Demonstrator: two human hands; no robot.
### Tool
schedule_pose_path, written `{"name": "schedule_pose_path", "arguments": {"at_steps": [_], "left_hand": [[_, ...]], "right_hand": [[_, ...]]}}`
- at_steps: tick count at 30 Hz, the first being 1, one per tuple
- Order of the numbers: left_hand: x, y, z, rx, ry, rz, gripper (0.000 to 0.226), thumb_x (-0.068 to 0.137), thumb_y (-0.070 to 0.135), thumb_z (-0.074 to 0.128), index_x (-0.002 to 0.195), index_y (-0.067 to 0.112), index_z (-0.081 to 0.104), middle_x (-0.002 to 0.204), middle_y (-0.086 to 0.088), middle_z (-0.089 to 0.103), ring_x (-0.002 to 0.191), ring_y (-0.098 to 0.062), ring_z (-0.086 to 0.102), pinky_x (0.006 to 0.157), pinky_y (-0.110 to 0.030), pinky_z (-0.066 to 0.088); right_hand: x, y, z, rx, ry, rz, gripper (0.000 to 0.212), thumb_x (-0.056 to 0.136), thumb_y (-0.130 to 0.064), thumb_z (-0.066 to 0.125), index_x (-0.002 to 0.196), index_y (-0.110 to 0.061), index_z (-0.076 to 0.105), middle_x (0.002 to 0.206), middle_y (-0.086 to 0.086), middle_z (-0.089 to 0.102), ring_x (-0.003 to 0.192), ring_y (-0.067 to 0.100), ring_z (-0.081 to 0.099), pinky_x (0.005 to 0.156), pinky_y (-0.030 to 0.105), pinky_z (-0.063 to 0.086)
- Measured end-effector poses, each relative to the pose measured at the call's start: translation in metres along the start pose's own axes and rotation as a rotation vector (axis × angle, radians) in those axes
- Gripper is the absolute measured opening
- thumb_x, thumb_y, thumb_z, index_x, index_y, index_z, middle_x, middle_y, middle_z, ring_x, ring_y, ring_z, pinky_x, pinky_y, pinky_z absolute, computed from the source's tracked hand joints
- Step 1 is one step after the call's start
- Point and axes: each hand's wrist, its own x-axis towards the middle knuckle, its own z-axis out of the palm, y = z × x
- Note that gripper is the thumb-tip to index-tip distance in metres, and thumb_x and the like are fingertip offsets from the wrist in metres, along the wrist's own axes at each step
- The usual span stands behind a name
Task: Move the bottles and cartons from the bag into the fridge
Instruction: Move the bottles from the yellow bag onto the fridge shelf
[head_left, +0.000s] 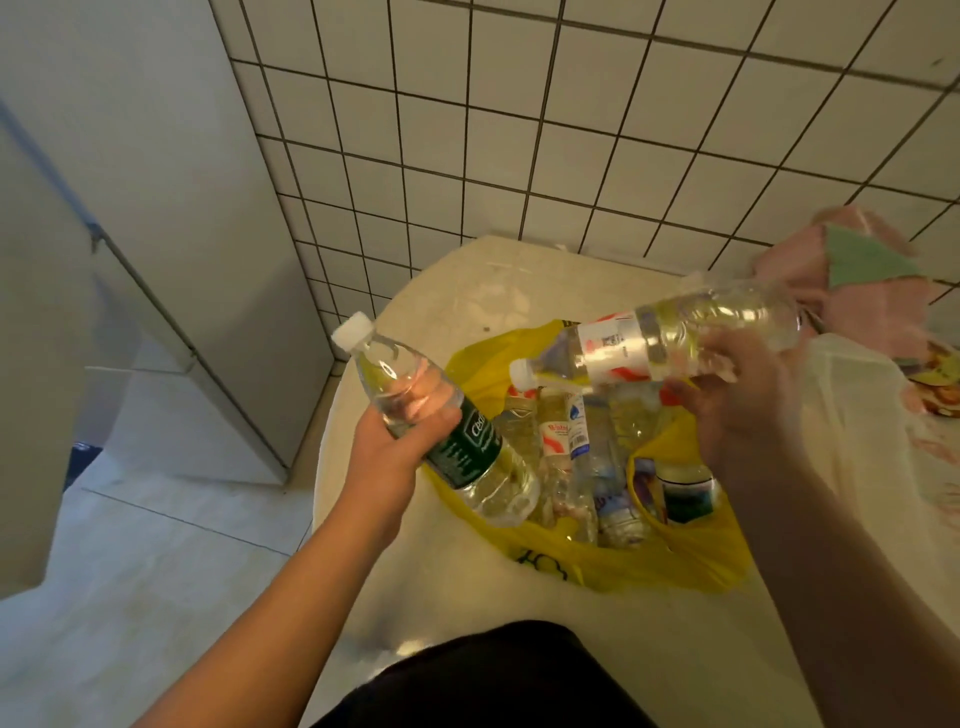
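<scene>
— Which step is this?
— Unloading, I'd say. The left hand (400, 434) has its fingers wrapped round a green-labelled bottle (467, 448), cap tipped towards ten o'clock. The right hand (737, 408) grasps a red-and-white-labelled bottle (613, 344) by its lower half; it lies nearly level, cap towards nine. Both bottles are held above the yellow bag (675, 569), clear of it
— And the rest?
— More bottles (561, 449) lie in the bag's open mouth, at about four o'clock in the view. I can make out no carton for certain
— What next?
— Probably a turn towards nine o'clock, where the tall pale cabinet (156, 208) looks like the fridge. I see no open door, and both hands are full, so one bottle may need setting down first
— The room?
— A round, glossy pale table (467, 291) against a white tiled wall (571, 130) at twelve; pink cloth (872, 306) at two; pale floor tiles (130, 545) at eight
</scene>
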Motion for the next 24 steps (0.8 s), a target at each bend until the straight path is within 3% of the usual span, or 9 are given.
{"name": "schedule_pose_path", "arguments": {"at_steps": [2,4,6,9,11,13,17,20,24], "left_hand": [[-0.015,0.002,-0.001,-0.025,0.040,-0.035,0.056,0.056,0.047,0.075,0.107,0.026,0.066,0.101,0.002,0.074,0.101,-0.022,0.069,0.082,-0.036,0.054],[-0.033,0.002,-0.001,-0.028,0.082,-0.064,0.055,0.059,0.047,0.075,0.108,0.025,0.067,0.097,0.002,0.074,0.095,-0.022,0.070,0.077,-0.034,0.054],[-0.053,0.002,-0.002,-0.055,0.130,-0.102,0.046,0.067,0.041,0.072,0.108,0.021,0.067,0.092,-0.001,0.075,0.087,-0.021,0.072,0.074,-0.035,0.055],[-0.091,-0.001,-0.005,-0.128,0.211,-0.176,0.049,0.072,0.038,0.066,0.112,0.011,0.063,0.089,-0.009,0.073,0.078,-0.024,0.072,0.069,-0.037,0.057],[-0.119,-0.003,-0.009,-0.166,0.261,-0.215,0.054,0.072,0.039,0.065,0.117,0.008,0.061,0.096,-0.016,0.072,0.080,-0.027,0.070,0.074,-0.041,0.059],[-0.148,-0.006,-0.013,-0.203,0.303,-0.259,0.054,0.072,0.040,0.066,0.115,0.008,0.060,0.096,-0.018,0.070,0.078,-0.028,0.069,0.078,-0.044,0.056],[-0.207,-0.020,-0.017,-0.258,0.401,-0.352,0.051,0.073,0.041,0.074,0.111,0.008,0.061,0.090,-0.017,0.070,0.071,-0.026,0.068,0.072,-0.040,0.056],[-0.248,-0.026,-0.018,-0.427,0.467,-0.428,0.043,0.076,0.039,0.065,0.108,0.009,0.062,0.084,-0.016,0.069,0.065,-0.024,0.067,0.059,-0.035,0.057],[-0.297,-0.031,-0.038,-0.657,0.573,-0.461,0.043,0.085,0.040,0.058,0.110,0.006,0.058,0.086,-0.017,0.069,0.060,-0.024,0.066,0.049,-0.032,0.056]], "right_hand": [[-0.013,-0.004,-0.005,0.055,-0.012,0.043,0.066,0.077,-0.001,0.065,0.139,-0.001,0.041,0.098,0.004,0.059,0.069,0.014,0.068,0.053,0.030,0.052],[-0.029,-0.004,-0.010,0.066,-0.014,0.120,0.044,0.084,0.009,0.063,0.126,-0.001,0.050,0.092,-0.003,0.055,0.064,-0.005,0.065,0.053,0.013,0.049],[-0.053,-0.004,-0.007,0.084,-0.037,0.241,0.039,0.083,0.009,0.067,0.114,-0.011,0.052,0.089,-0.007,0.053,0.066,-0.017,0.059,0.058,0.002,0.045],[-0.074,0.007,-0.017,0.093,-0.163,0.337,0.045,0.081,0.002,0.072,0.121,-0.006,0.053,0.098,-0.001,0.060,0.081,-0.002,0.066,0.064,0.009,0.051],[-0.085,0.015,-0.020,0.156,-0.122,0.338,0.051,0.086,-0.004,0.062,0.135,-0.003,0.044,0.112,0.013,0.065,0.090,0.021,0.073,0.066,0.033,0.059],[-0.104,0.013,-0.019,0.213,-0.138,0.459,0.050,0.088,-0.011,0.057,0.136,-0.009,0.046,0.118,0.015,0.068,0.093,0.034,0.072,0.071,0.044,0.059],[-0.141,0.020,-0.020,0.201,-0.241,0.533,0.033,0.091,-0.012,0.053,0.123,-0.016,0.058,0.109,0.007,0.073,0.092,0.030,0.072,0.067,0.036,0.057],[-0.174,0.027,-0.020,0.219,-0.299,0.688,0.025,0.091,-0.013,0.050,0.113,-0.018,0.062,0.107,0.006,0.073,0.083,0.026,0.073,0.059,0.028,0.057],[-0.228,0.039,-0.012,0.218,-0.353,0.870,0.030,0.088,-0.014,0.057,0.117,-0.020,0.061,0.107,0.014,0.073,0.096,0.038,0.070,0.076,0.040,0.060]]}}
